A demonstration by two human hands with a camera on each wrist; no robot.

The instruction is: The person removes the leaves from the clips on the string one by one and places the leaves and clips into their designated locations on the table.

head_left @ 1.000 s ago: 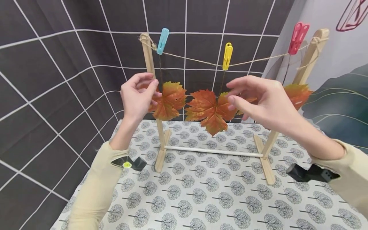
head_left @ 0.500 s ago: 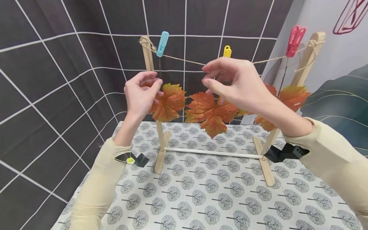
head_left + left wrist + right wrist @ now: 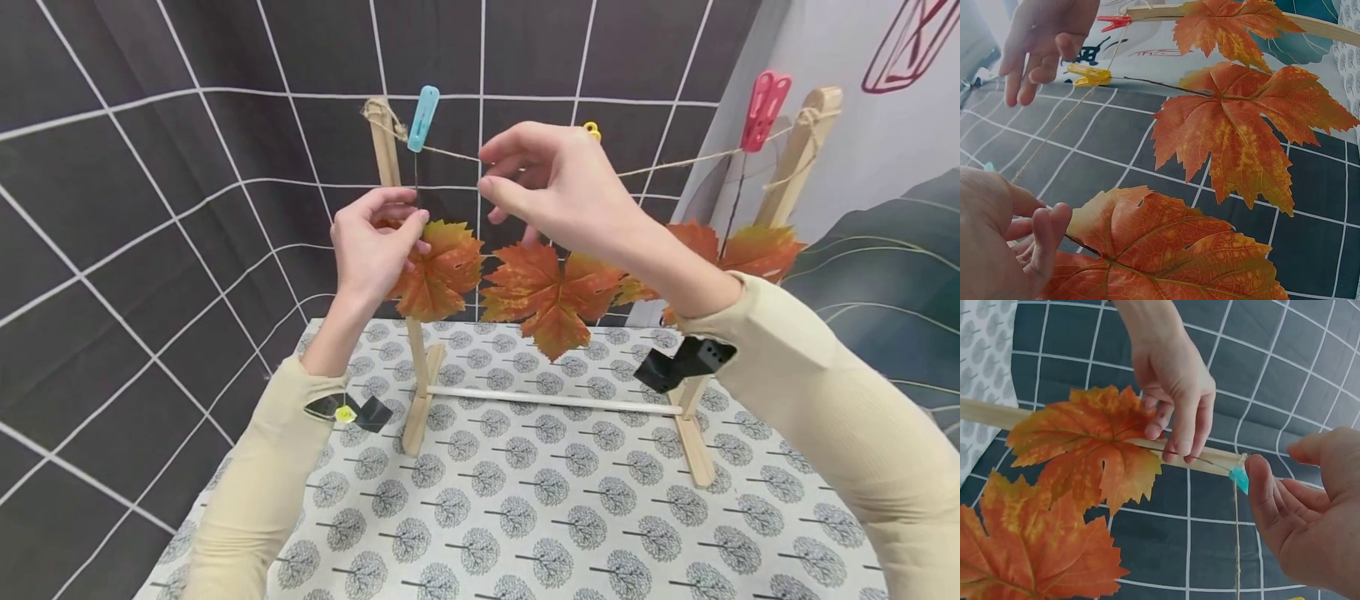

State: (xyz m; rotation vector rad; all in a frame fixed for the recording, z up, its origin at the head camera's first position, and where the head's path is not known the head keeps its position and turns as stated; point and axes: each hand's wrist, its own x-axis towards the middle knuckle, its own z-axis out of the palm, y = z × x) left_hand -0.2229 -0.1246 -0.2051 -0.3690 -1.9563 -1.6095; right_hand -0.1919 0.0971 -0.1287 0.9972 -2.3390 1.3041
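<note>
In the head view, my left hand [image 3: 375,242] is at the thin stem of the left orange leaf [image 3: 442,283]. The right wrist view shows its fingertips overlapping that stem [image 3: 1210,461], thumb and forefinger apart. A light blue clothespin [image 3: 423,118] clips the stem to a twine line. My right hand [image 3: 547,179], fingers loosely bent and holding nothing, is raised in front of the twine [image 3: 450,153], right of the blue clothespin. Behind it a yellow clothespin [image 3: 592,131] is mostly hidden. Below hangs the middle leaf [image 3: 555,300], its stem largely covered in the head view.
A red clothespin [image 3: 765,111] holds another leaf [image 3: 761,250] near the right wooden post [image 3: 802,158]. The left post [image 3: 385,146] carries the twine's other end. A white rod [image 3: 547,398] joins the posts' feet on the tree-patterned cloth [image 3: 480,500]. A dark gridded curtain [image 3: 315,133] hangs behind.
My right hand has moved left and up, from beside the middle leaf to in front of the twine, covering most of the yellow clothespin. My left hand has edged right towards the left leaf's stem.
</note>
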